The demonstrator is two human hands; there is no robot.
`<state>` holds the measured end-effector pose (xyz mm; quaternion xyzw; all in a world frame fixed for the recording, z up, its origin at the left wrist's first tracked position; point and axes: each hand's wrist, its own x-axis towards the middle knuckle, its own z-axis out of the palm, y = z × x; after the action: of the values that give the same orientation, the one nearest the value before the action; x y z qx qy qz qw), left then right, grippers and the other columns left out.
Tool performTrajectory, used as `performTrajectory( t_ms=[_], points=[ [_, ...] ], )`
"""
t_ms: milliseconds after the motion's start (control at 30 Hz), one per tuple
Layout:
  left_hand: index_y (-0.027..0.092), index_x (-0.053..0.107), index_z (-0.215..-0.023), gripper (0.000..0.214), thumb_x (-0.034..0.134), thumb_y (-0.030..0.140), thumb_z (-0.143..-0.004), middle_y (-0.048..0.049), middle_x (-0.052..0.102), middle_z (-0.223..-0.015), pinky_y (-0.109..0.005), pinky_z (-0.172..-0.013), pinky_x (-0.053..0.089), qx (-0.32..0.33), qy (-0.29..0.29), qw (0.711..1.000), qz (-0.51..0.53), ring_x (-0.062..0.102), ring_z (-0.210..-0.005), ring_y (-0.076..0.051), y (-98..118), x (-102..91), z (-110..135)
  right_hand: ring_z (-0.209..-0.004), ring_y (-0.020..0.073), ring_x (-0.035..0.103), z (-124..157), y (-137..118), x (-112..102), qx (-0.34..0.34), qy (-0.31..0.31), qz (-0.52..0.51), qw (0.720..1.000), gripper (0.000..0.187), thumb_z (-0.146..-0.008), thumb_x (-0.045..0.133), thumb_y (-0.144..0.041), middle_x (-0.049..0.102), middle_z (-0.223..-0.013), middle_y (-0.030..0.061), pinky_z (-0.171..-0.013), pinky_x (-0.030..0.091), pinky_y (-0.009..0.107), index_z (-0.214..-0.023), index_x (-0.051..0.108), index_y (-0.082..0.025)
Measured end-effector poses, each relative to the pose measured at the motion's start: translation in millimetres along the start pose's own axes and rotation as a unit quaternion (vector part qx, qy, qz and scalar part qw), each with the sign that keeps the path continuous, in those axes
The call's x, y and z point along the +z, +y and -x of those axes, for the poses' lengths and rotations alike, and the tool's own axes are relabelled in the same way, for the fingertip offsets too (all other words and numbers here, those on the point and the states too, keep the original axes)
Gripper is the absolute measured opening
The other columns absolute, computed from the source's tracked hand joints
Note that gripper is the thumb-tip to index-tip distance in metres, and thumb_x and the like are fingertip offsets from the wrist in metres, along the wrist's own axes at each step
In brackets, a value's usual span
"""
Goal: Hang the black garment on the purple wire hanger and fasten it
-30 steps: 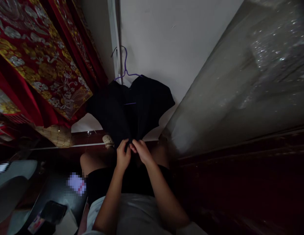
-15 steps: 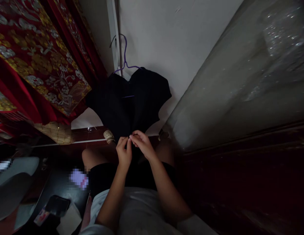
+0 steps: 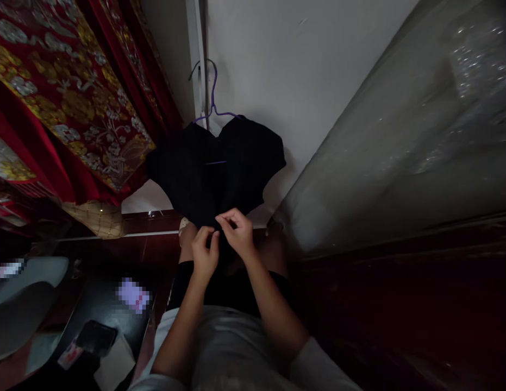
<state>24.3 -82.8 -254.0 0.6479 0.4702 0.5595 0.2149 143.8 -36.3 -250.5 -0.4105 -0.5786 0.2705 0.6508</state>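
Note:
A black shirt [image 3: 220,168] hangs on a purple wire hanger [image 3: 212,95] hooked at the white door frame. My left hand [image 3: 204,251] and my right hand [image 3: 236,232] meet at the shirt's lower hem. Both pinch the dark cloth with curled fingers, thumb against forefinger. My bare knees and black shorts sit just below the hands.
Red and gold embroidered curtain [image 3: 61,92] hangs at left. A grey plastic-covered surface [image 3: 399,152] slopes at right above a dark wooden edge. A dark low table [image 3: 93,320] at lower left holds a phone [image 3: 95,338] and papers. A beige clog [image 3: 182,224] rests on the floor.
Both hands rose slightly along the shirt hem. My left knee swung in toward the middle. The view shifted a little.

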Motion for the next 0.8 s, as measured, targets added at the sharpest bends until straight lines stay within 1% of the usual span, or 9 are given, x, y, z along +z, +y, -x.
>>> performTrajectory(
  t_ms=[167,233,300,400,467,533,633,733,800],
  points=[
    [0.018,0.056,-0.086,0.018,0.053,0.025,-0.102,-0.0021,0.059,-0.080,-0.026,-0.072,0.043,0.006,-0.056,0.998,-0.006,0.058,-0.078,-0.016,0,16.3,13,-0.058,0.0124,0.052,-120,-13,-6,-0.165,0.066,0.085,0.980,0.030,-0.097,0.060,-0.047,0.057,-0.066,-0.0013,-0.060,0.043,0.027,-0.081,0.059,-0.022],
    [0.019,0.054,-0.085,0.020,0.051,0.026,-0.103,-0.0016,0.057,-0.079,-0.026,-0.071,0.042,-0.010,-0.070,0.997,0.017,0.057,-0.077,-0.016,2,27.7,20,-0.058,0.0112,0.051,-164,-23,-11,-0.215,0.046,0.137,0.966,0.028,-0.096,0.062,-0.045,0.054,-0.066,-0.0025,-0.061,0.042,0.027,-0.082,0.059,-0.021],
    [0.019,0.053,-0.084,0.020,0.050,0.026,-0.103,-0.0016,0.056,-0.079,-0.026,-0.072,0.042,-0.021,-0.102,0.994,0.030,0.056,-0.077,-0.016,6,36.8,20,-0.057,0.0106,0.049,-188,-32,-19,-0.241,0.017,0.179,0.954,0.026,-0.096,0.063,-0.044,0.051,-0.064,-0.0036,-0.060,0.041,0.026,-0.084,0.060,-0.021],
    [0.018,0.057,-0.087,0.011,0.055,0.018,-0.098,-0.0028,0.061,-0.083,-0.028,-0.075,0.046,-0.009,-0.193,0.980,0.043,0.060,-0.079,-0.017,20,38.9,1,-0.056,0.0102,0.046,-191,-40,-34,-0.253,0.011,0.184,0.950,0.027,-0.099,0.059,-0.045,0.047,-0.063,-0.0043,-0.059,0.040,0.025,-0.088,0.062,-0.020],
    [0.019,0.063,-0.100,0.012,0.058,0.011,-0.092,-0.0049,0.066,-0.092,-0.029,-0.081,0.051,0.011,-0.213,0.975,0.067,0.065,-0.086,-0.018,34,31.5,-29,-0.055,0.0101,0.044,-183,-44,-45,-0.256,0.017,0.174,0.951,0.030,-0.101,0.056,-0.047,0.046,-0.062,-0.0043,-0.058,0.039,0.025,-0.088,0.062,-0.020],
    [0.020,0.061,-0.121,0.031,0.060,0.012,-0.092,-0.0068,0.069,-0.101,-0.030,-0.088,0.053,0.036,-0.176,0.980,0.083,0.068,-0.093,-0.018,54,19.3,-69,-0.056,0.0103,0.045,-175,-50,-53,-0.260,0.002,0.186,0.947,0.033,-0.101,0.056,-0.049,0.048,-0.062,-0.0036,-0.058,0.039,0.025,-0.087,0.063,-0.020],
    [0.022,0.056,-0.134,0.038,0.059,0.018,-0.097,-0.0059,0.069,-0.102,-0.031,-0.089,0.053,0.112,-0.097,0.988,0.053,0.067,-0.092,-0.017,86,1.1,-137,-0.059,0.0115,0.050,-170,-64,-61,-0.281,-0.039,0.218,0.934,0.034,-0.100,0.057,-0.049,0.055,-0.064,-0.0012,-0.061,0.040,0.026,-0.084,0.064,-0.020],
    [0.018,0.066,-0.115,0.020,0.060,0.016,-0.096,-0.0042,0.070,-0.095,-0.032,-0.089,0.052,0.181,-0.118,0.976,-0.037,0.067,-0.090,-0.018,111,-7.9,-189,-0.062,0.0130,0.054,-170,-74,-64,-0.312,-0.047,0.236,0.919,0.035,-0.102,0.053,-0.046,0.061,-0.069,0.0015,-0.063,0.042,0.027,-0.081,0.065,-0.020],
    [0.015,0.068,-0.097,0.008,0.061,0.014,-0.094,-0.0042,0.069,-0.090,-0.033,-0.089,0.051,0.208,-0.139,0.964,-0.089,0.067,-0.090,-0.020,120,-7.8,-207,-0.062,0.0137,0.054,-172,-74,-62,-0.336,-0.038,0.251,0.907,0.037,-0.104,0.051,-0.042,0.062,-0.069,0.0025,-0.063,0.041,0.029,-0.078,0.065,-0.020]
  ],
)
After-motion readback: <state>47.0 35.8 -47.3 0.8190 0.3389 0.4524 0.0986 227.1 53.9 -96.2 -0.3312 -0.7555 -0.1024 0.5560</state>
